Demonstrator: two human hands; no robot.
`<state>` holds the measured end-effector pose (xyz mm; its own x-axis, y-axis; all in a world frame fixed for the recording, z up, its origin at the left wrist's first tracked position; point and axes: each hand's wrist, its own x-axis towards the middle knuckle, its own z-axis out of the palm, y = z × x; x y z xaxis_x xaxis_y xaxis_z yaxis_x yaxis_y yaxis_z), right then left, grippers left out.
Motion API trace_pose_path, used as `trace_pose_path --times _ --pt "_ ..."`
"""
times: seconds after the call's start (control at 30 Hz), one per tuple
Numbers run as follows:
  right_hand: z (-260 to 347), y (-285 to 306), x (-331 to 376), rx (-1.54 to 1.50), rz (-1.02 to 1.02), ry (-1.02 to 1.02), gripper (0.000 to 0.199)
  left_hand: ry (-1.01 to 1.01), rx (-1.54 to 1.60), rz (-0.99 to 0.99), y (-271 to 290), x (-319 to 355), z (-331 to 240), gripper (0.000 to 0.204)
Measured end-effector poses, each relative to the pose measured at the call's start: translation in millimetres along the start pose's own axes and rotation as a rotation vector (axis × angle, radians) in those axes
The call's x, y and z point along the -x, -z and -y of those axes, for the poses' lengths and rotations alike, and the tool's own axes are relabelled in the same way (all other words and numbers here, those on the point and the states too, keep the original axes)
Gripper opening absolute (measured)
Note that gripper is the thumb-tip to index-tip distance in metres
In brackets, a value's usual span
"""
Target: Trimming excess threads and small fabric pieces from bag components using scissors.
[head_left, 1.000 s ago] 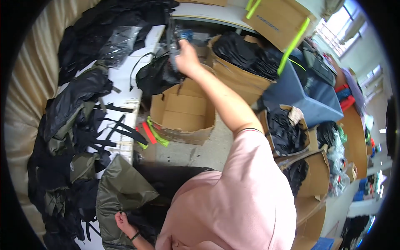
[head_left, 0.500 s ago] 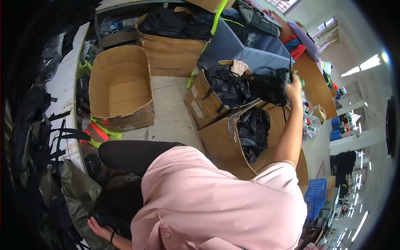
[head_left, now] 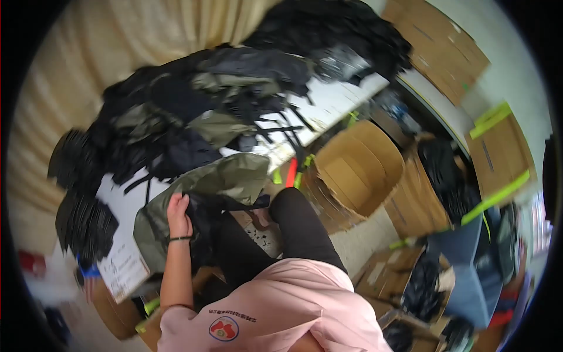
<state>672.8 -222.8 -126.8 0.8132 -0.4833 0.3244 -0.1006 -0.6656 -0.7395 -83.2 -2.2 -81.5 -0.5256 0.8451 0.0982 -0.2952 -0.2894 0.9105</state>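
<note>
Since the earlier frame, the right hand has left the boxes on the right and is out of view, so whether it grips anything cannot be told. The left hand point(head_left: 179, 216) has shifted slightly and closes on the edge of one olive fabric piece point(head_left: 229, 176), at the near edge of one white table point(head_left: 337, 94). Two black stacks point(head_left: 86, 226) sit at left; one open cardboard box point(head_left: 355, 158) stands right.

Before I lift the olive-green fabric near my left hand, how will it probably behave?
The olive-green fabric is probably floppy, since it drapes in loose folds. Its faint sheen suggests it may slide somewhat against your left hand.
</note>
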Motion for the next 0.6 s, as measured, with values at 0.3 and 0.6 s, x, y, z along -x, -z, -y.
trace_pose_path --times 0.3,0.6 --pt "78 -58 -43 -0.297 0.035 0.393 0.031 -0.393 0.265 -0.486 104 27 -170 0.025" --pt "226 -49 87 -0.554 0.304 0.897 0.041 -0.739 0.071 -0.34 225 162 -362 0.035"
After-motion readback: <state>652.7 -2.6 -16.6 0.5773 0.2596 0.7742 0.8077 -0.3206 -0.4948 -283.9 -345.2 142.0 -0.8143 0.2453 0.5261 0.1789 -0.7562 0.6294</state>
